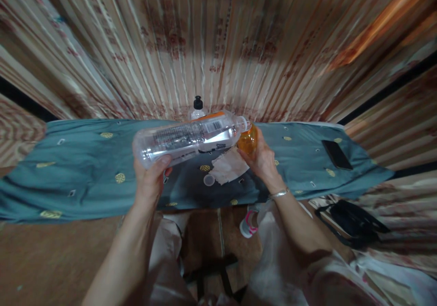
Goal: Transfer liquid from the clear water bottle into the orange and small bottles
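My left hand [150,176] is closed around the base of a clear plastic bottle [184,137] with a printed label. The bottle is tilted nearly level, its neck pointing right. In my right hand [261,158] is a small amber bottle [248,141], gripped by its side. The clear bottle's mouth lies right at the top of the amber one; whether they touch I cannot tell. Below them on the cloth are a crumpled white tissue [228,165] and a small round whitish cap [209,180]. Behind the clear bottle stands a bottle with a black cap [198,103], its lower part hidden.
A teal patterned cloth [88,169] covers the narrow table. On its right side lies a black phone [337,155]. A striped curtain [211,46] hangs close behind. Below on the right is a black bag [355,221], and a sandal [248,226] shows on the floor.
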